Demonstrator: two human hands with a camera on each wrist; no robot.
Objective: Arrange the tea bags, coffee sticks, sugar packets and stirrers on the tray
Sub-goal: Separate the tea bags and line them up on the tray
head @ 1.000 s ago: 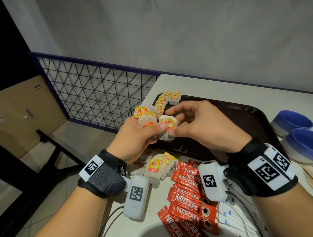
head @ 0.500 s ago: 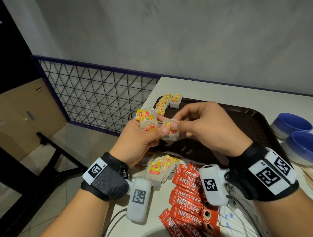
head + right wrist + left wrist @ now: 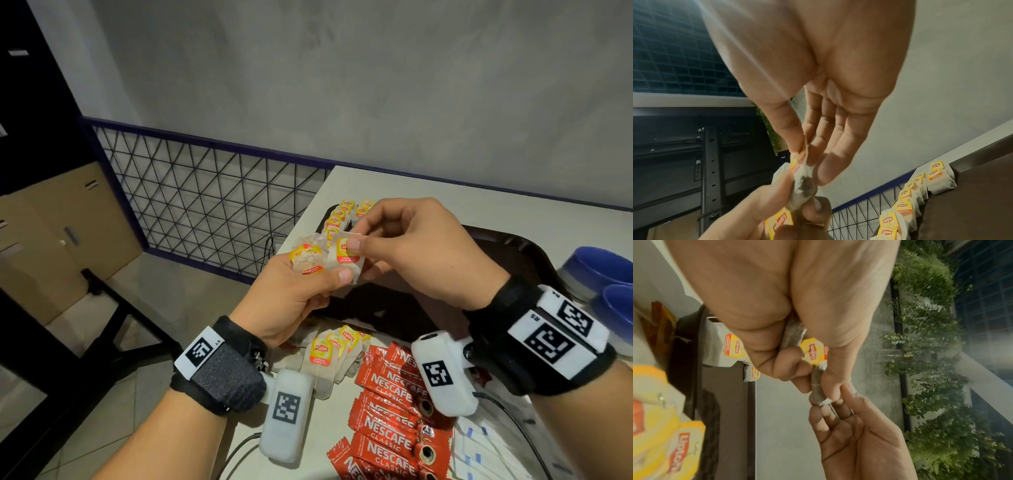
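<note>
head view: left hand (image 3: 291,294) clutches a bunch of tea bags (image 3: 308,255) above the tray (image 3: 513,246)'s near-left edge; right hand (image 3: 411,253) pinches one bag's tag. wrist views: they look light, soft paper pouches, best held by tag or top edge.

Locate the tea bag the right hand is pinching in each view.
Head: centre, tea bag between both hands, above the tray.
Left wrist: lower centre, seen edge-on at the fingertips.
Right wrist: lower centre below the thumb.
Shared landmark: row of tea bags on the tray.
</note>
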